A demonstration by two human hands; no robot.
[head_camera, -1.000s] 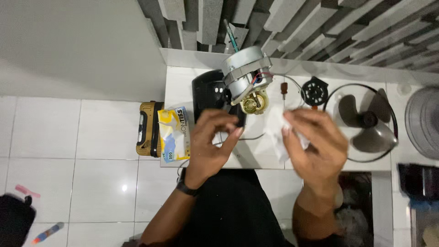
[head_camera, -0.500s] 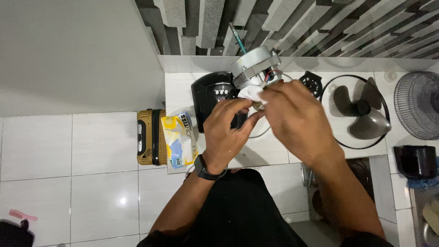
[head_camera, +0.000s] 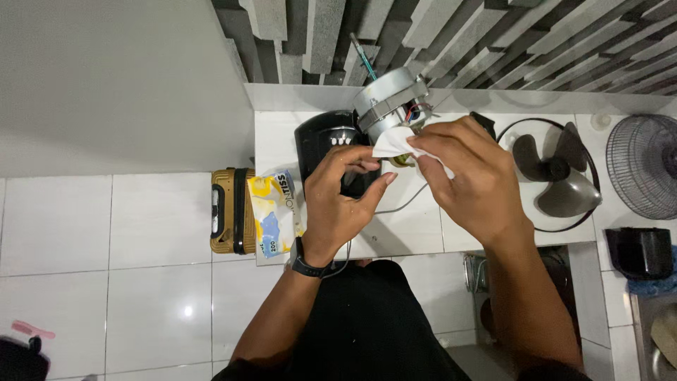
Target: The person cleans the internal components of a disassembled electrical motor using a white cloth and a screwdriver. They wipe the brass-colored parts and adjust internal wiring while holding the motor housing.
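A silver fan motor (head_camera: 390,102) stands on the white tiled counter (head_camera: 416,229), attached to a black fan base (head_camera: 326,141). My right hand (head_camera: 469,180) presses a white tissue (head_camera: 393,143) against the lower side of the motor. My left hand (head_camera: 345,201), a black watch on its wrist, is curled beside the black base just under the motor, fingertips near the tissue. Whether the left hand grips anything is hidden by the fingers.
A grey fan blade inside a wire guard ring (head_camera: 557,176) lies right of my hands, a second round grille (head_camera: 645,173) farther right. A yellow tissue pack (head_camera: 275,212) and a gold-and-black case (head_camera: 229,212) lie at left. A black pot (head_camera: 640,252) sits at right.
Both hands moved up from in front of me to the motor. The right hand carried the tissue onto the motor; the left hand closed in beside the black base.
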